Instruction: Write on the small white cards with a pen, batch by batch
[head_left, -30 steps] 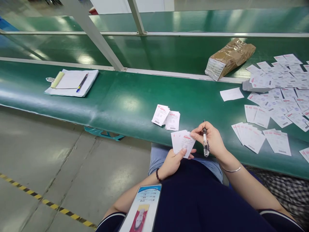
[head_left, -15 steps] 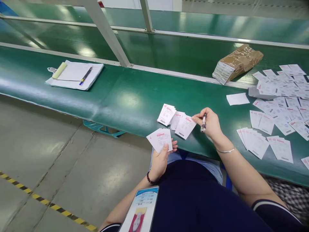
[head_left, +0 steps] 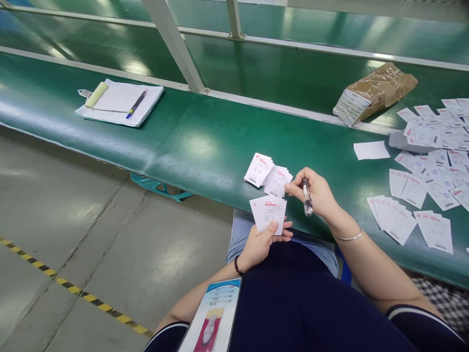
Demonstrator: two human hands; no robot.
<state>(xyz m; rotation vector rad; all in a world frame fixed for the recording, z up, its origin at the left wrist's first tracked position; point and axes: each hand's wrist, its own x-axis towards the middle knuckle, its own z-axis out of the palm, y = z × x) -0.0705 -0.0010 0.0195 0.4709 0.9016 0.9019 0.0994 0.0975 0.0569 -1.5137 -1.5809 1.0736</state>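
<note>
My left hand (head_left: 262, 243) grips a small fan of white cards (head_left: 269, 214) with red print, thumb on top, just off the table's front edge. My right hand (head_left: 314, 192) is closed around a pen (head_left: 307, 196), its thumb and forefinger at the right edge of a pile of cards (head_left: 279, 181). Whether those fingertips pinch a card is hard to tell. Another card pile (head_left: 258, 168) lies directly left of that one, touching it on the green table (head_left: 205, 142).
Many loose cards (head_left: 436, 127) cover the right side, with fanned groups (head_left: 392, 219) nearer the front. A brown-wrapped packet (head_left: 377, 93) lies at the back right, a blank paper slip (head_left: 371, 150) before it. At left lies a clipboard (head_left: 120, 102) with a pen.
My left hand has moved right with its cards, below the piles. My right hand's fingertips are lower and left; the card they touched before no longer lies out at that spot. The view has shifted slightly.
</note>
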